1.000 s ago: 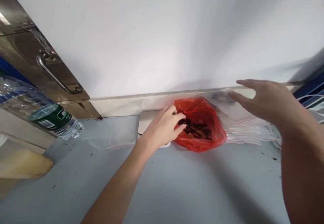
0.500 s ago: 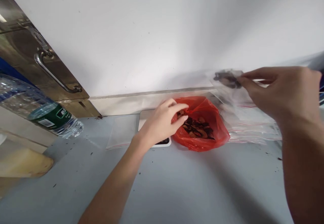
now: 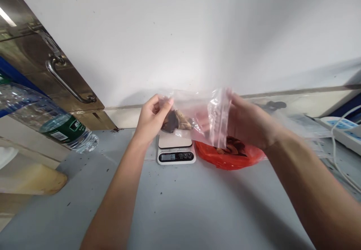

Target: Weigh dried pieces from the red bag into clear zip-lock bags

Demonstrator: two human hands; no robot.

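Observation:
Both my hands hold a clear zip-lock bag [image 3: 201,108] stretched sideways above a small white digital scale [image 3: 176,156]. Brown and dark dried pieces [image 3: 176,121] lie in the bag's left end. My left hand [image 3: 152,120] pinches that end between thumb and fingers. At the zip end, my right hand [image 3: 248,118] grips the bag's edge, its fingers partly hidden behind the plastic. The scale's display appears to read 0.0. Just right of it, below the bag, sits an open red plastic bag [image 3: 234,161] with dark dried slices [image 3: 235,147] inside.
Clear bags [image 3: 307,125] lie stacked at the right by the wall, one with dark contents [image 3: 276,105]. Farther right are a white device [image 3: 342,131] and its cable [image 3: 335,156]. A water bottle [image 3: 62,125] and a yellowish container [image 3: 34,174] stand left. Dark crumbs dot the grey tabletop.
My right hand has moved left from the stacked bags. My left hand has left the red bag's mouth and moved up and left; both hands now hold the clear bag over the uncovered scale.

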